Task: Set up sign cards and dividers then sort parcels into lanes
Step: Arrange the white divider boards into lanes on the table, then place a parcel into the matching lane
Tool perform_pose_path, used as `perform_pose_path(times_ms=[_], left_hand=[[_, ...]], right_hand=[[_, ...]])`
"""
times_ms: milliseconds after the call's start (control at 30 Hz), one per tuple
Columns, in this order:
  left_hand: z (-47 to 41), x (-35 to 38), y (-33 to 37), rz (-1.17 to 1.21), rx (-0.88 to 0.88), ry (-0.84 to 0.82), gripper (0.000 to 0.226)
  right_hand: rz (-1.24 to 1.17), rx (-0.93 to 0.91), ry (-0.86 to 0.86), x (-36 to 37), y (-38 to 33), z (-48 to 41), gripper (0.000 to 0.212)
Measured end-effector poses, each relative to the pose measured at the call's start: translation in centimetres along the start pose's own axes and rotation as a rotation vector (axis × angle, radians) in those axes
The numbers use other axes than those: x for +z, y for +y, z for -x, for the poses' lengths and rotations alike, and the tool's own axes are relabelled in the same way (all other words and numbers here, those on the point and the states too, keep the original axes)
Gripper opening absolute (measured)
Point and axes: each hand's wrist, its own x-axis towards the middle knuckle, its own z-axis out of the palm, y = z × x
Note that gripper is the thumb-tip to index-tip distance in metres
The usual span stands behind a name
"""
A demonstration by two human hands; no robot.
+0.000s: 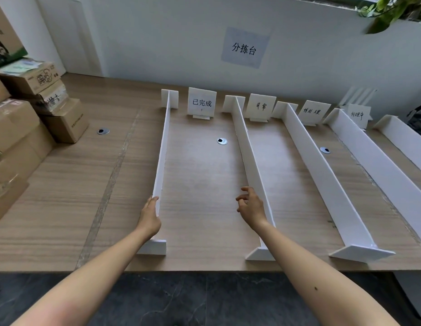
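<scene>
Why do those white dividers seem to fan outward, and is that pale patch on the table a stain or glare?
Head view: the wide lens bends straight lines, so the dividers splay toward the edges; the pale patch on the table looks like soft glare, probably no stain; the plant at top right is blurred.

I count five long white foam-board dividers [161, 147] standing across the middle and right of the frame, four small white sign cards [202, 102] with handwriting along the upper middle, three round metal cable holes [222, 141], and one pale paper sheet [244, 47] at upper centre. The brown cardboard boxes [63, 124] at the left I cannot count exactly.
</scene>
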Motion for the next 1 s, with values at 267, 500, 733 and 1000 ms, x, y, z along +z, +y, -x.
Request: perform_pose_path(times_ms=[267, 500, 733, 1000], left_hand=[[-0.1, -1.5, -0.1, 0.025, 0.037, -0.003, 0.056], [-1.6, -8.6, 0.2, -0.245, 0.139, 0.191, 0.066], [-0.1, -20.3, -1.2, -0.534, 0.119, 0.464, 0.084], [7.3, -29.1, -5.0, -0.748, -0.123, 0.725, 0.090]], right_hand=[[-0.019, -0.041, -0.034, 1.2, -2.2, -1.0, 0.038], [0.010, -0.196, -0.070, 2.8, -7.6, -2.5, 0.033], [0.000, -0.458, -0.187, 7.2, -15.7, -3.8, 0.022], [0.030, -0.875, -0.336, 14.8, -25.8, -1.5, 0.056]])
